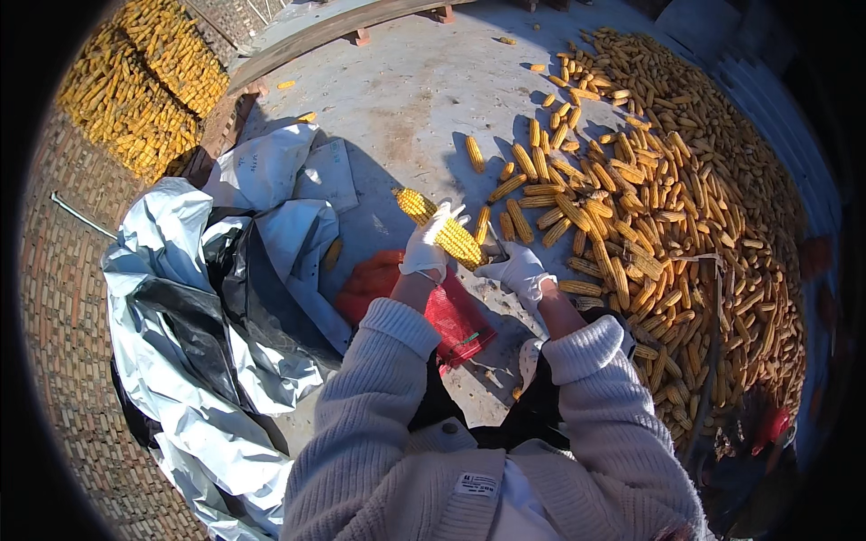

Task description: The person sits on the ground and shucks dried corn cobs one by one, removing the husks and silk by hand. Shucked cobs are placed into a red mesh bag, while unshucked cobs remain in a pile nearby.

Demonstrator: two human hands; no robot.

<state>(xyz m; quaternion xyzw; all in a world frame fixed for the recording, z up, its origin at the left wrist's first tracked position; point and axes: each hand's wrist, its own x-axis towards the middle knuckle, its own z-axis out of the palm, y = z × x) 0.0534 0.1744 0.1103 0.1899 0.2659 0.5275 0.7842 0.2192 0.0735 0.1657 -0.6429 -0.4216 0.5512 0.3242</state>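
My left hand point(427, 243), in a white glove, grips a yellow ear of corn point(461, 245) around its middle. The husked ear slants down from upper left to lower right, its rows of kernels in sunlight. At its lower right end is my right hand point(515, 270), also gloved in white. A slim grey tool point(497, 242), apparently metal, sticks out from the right fingers close to the cob; its exact kind is unclear. Below the ear, a red mesh sack point(463, 328) lies on the concrete floor point(399, 88), partly hidden by my left forearm.
A large heap of corn ears point(676, 203) covers the right side, with loose ears at its near edge. Crumpled silver-and-black plastic sheeting point(183, 379) lies at left over brick paving point(74, 284). Stacked corn point(145, 88) stands at upper left, near a long beam point(325, 37).
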